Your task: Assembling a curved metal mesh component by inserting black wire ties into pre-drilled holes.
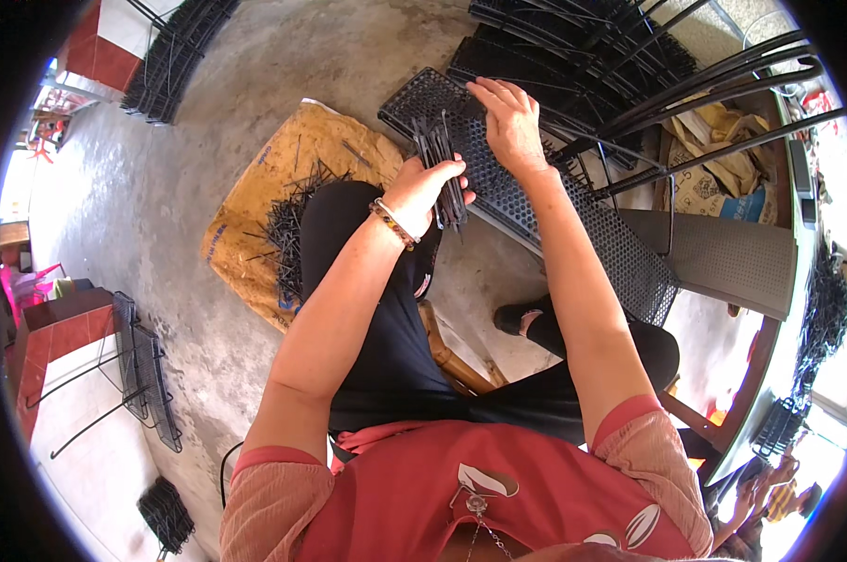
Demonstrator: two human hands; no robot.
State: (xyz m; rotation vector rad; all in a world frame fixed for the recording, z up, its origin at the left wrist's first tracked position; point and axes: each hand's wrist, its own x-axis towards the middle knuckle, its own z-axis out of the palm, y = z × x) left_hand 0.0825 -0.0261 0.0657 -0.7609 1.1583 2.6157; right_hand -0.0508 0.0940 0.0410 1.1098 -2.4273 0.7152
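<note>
My left hand (425, 187) grips a bundle of thin black strips (444, 161) that stick up and down out of the fist. A beaded bracelet sits on that wrist. My right hand (509, 120) rests palm down on a long black perforated panel (573, 220), fingers spread over its far end. The panel slants from the upper middle down to the right, across my knees. I sit with black trousers and a red top.
A yellow sack (255, 201) on the concrete floor carries a heap of loose black strips (287, 229). More black panels and rods are stacked at the top right (592, 42) and top left (170, 61). Wire racks (142, 375) lean at the left. Another person's hands show at the lower right (770, 487).
</note>
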